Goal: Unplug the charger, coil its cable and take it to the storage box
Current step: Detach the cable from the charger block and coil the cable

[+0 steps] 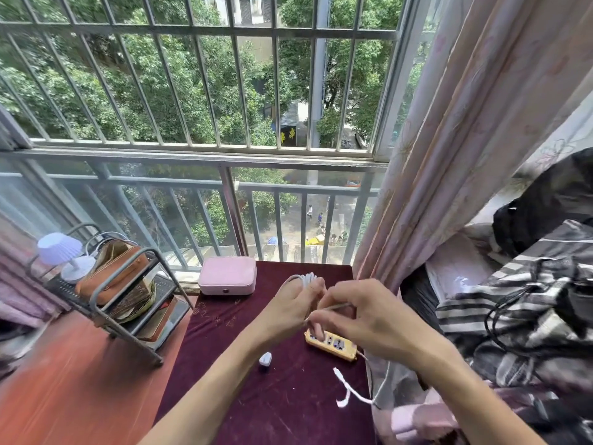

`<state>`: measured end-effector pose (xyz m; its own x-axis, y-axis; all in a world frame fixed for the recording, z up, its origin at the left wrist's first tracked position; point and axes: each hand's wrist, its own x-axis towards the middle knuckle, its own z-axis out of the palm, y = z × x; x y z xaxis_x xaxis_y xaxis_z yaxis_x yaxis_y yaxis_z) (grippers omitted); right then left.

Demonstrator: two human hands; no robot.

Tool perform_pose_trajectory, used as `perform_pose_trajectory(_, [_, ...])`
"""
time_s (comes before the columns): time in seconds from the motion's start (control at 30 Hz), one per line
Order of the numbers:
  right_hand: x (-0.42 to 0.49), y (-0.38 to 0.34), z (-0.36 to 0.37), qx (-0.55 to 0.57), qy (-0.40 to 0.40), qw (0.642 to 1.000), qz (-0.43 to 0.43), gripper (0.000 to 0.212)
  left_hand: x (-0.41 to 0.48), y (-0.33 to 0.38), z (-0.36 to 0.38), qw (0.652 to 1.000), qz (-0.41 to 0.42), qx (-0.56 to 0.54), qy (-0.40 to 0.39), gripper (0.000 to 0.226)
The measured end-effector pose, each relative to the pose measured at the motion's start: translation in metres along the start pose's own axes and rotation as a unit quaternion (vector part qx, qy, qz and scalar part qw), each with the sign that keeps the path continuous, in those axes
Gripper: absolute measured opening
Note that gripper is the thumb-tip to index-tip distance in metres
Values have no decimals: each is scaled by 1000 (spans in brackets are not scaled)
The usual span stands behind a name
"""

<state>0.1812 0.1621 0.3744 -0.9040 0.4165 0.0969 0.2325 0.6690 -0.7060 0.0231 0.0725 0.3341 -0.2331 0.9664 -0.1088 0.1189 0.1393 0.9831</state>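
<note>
My left hand (293,305) holds several loops of the white charger cable (305,278) above a table covered in dark red cloth (288,406). My right hand (359,316) pinches a stretch of the same cable just right of the loops. The cable's loose end with its connector (338,374) hangs over the cloth below my right wrist. The white charger plug (265,359) lies on the cloth under my left forearm, out of the yellow power strip (333,343). A pink zipped box (227,275) stands at the table's far edge.
A grey metal rack (125,303) with a brown bag, books and a small lilac lamp (61,250) stands to the left on an orange surface. A pink curtain (449,155) hangs at right over striped bedding with black cords (519,322). Window bars lie ahead.
</note>
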Motion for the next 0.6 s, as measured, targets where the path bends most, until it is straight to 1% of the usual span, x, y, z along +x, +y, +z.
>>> perform_pose_trajectory(0.03, [6, 5, -6, 15, 0, 1000, 0, 22, -2, 1, 1, 1000, 0, -13, -28, 56])
perform_pose_trajectory(0.1, [17, 15, -15, 51, -2, 999, 0, 15, -3, 2, 3, 997, -12, -44, -61, 56])
perform_pose_trajectory(0.2, [30, 30, -20, 126, -13, 992, 1, 15, -1, 3, 5, 997, -38, -55, -42, 52])
perform_pose_trajectory(0.27, [35, 36, -20, 176, -22, 984, -1, 17, -2, 3, 7, 994, -45, -95, -41, 63])
perform_pose_trajectory(0.33, [38, 41, -17, 220, -28, 975, -2, 15, -4, 4, 9, 988, -46, -140, -51, 66])
perform_pose_trajectory(0.4, [41, 46, -15, 247, -25, 969, 2, 12, -4, 6, 13, 983, -47, -169, -58, 60])
perform_pose_trajectory(0.47, [44, 51, -13, 263, -22, 965, 0, 9, -4, 9, 14, 976, -68, -197, -66, 52])
perform_pose_trajectory(0.6, [48, 55, -10, 321, -17, 947, 11, 14, -4, 13, 13, 964, -99, -231, -82, 48])
